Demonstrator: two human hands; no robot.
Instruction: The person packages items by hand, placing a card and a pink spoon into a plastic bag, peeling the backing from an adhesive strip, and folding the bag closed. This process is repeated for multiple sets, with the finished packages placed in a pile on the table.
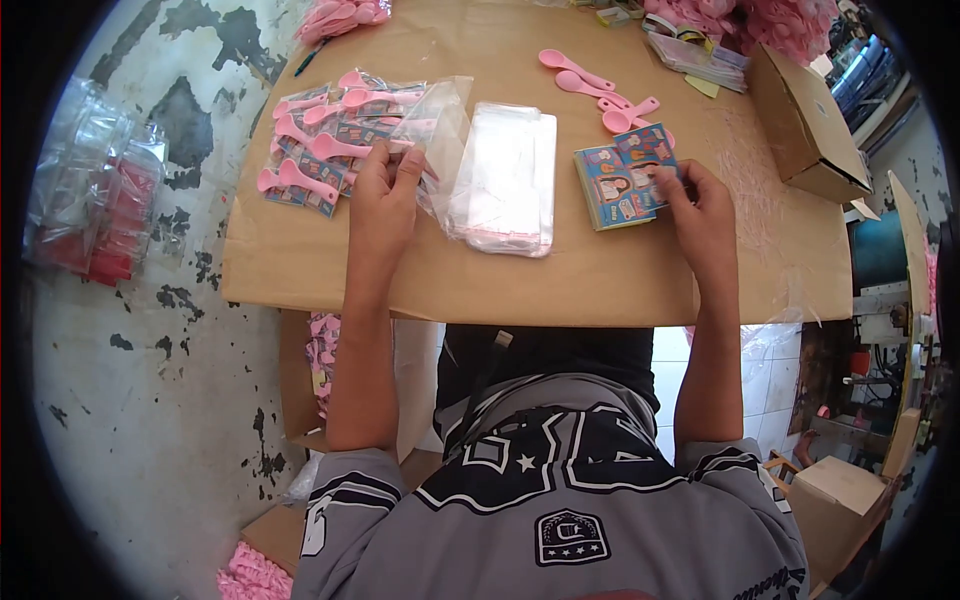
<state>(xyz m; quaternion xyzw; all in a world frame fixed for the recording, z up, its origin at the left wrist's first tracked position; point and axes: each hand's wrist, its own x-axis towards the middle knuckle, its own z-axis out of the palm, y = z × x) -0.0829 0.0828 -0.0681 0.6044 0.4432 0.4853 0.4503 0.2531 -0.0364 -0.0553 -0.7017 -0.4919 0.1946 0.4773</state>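
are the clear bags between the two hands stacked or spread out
Stacked: the clear bags lie one over another in a pile on the brown tabletop, edges slightly out of line.

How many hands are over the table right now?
2: the left hand at the pink spoon packs, and the right hand at the stack of blue cards. No others show.

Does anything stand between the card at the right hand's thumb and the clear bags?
Only the card stack, just left of the card; past that, bare tabletop reaches the clear bags. No other obstacle is visible.
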